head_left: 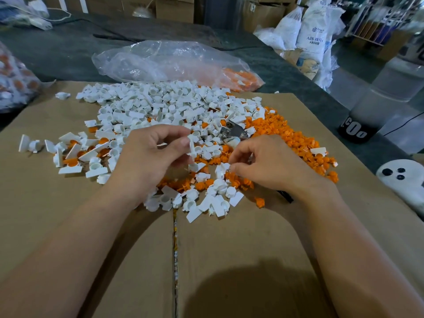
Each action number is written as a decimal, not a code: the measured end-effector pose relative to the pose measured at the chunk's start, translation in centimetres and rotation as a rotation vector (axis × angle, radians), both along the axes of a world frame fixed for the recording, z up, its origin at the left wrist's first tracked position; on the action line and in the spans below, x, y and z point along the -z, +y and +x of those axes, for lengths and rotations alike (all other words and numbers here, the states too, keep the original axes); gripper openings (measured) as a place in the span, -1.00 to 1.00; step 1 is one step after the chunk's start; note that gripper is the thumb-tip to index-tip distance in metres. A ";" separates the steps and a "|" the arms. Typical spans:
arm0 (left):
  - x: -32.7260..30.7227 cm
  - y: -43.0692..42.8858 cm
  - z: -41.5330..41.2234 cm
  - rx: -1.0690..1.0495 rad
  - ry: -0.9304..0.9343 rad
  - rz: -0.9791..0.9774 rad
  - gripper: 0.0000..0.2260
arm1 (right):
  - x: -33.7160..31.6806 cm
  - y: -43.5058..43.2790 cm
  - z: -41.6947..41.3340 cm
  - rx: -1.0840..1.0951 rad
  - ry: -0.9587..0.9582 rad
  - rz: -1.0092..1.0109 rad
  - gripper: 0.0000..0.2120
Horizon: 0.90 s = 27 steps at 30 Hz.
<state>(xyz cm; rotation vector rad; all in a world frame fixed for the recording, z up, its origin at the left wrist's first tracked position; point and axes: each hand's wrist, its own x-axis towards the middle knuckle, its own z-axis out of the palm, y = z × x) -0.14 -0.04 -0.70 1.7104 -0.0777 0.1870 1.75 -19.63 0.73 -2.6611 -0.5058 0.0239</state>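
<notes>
A big heap of small white plastic parts (160, 104) covers the middle of a flattened cardboard sheet (229, 249). A spread of small orange plastic parts (296, 138) lies to its right and under my hands. My left hand (146, 157) pinches one white plastic part (191, 145) between thumb and fingers, held just above the heap. My right hand (268, 164) reaches down with curled fingers into the mix and pinches another white part (221, 169) at its fingertips. A metal tool (234, 131) lies among the parts just beyond my right hand.
A clear plastic bag (165, 63) with some orange parts lies behind the heap on the dark table. Another bag of parts (16, 81) sits at the left edge. A white device (406, 177) and a translucent container (376, 111) stand at the right. Sacks and cartons fill the background.
</notes>
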 end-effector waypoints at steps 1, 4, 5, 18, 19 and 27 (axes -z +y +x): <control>0.0 -0.1 -0.1 0.034 0.038 -0.034 -0.82 | 0.0 0.0 0.0 -0.004 0.010 -0.037 -0.97; 0.3 -0.1 0.0 0.108 0.096 -0.043 -0.80 | 0.4 0.2 0.0 -0.013 0.013 -0.149 -0.90; 0.4 -0.1 0.1 0.122 0.105 -0.049 -0.80 | 0.4 0.4 -0.1 -0.013 0.011 -0.151 -0.93; 0.4 -0.4 0.2 0.199 0.230 -0.295 -0.80 | 0.5 1.5 -0.2 -0.002 0.073 -0.132 -0.84; 0.3 -0.5 0.2 0.205 0.243 -0.328 -0.82 | 0.5 1.5 -0.3 -0.009 0.074 -0.137 -0.84; 0.2 -0.4 0.3 0.225 0.309 -0.440 -0.86 | 0.1 0.7 -0.3 0.083 0.047 0.178 -0.83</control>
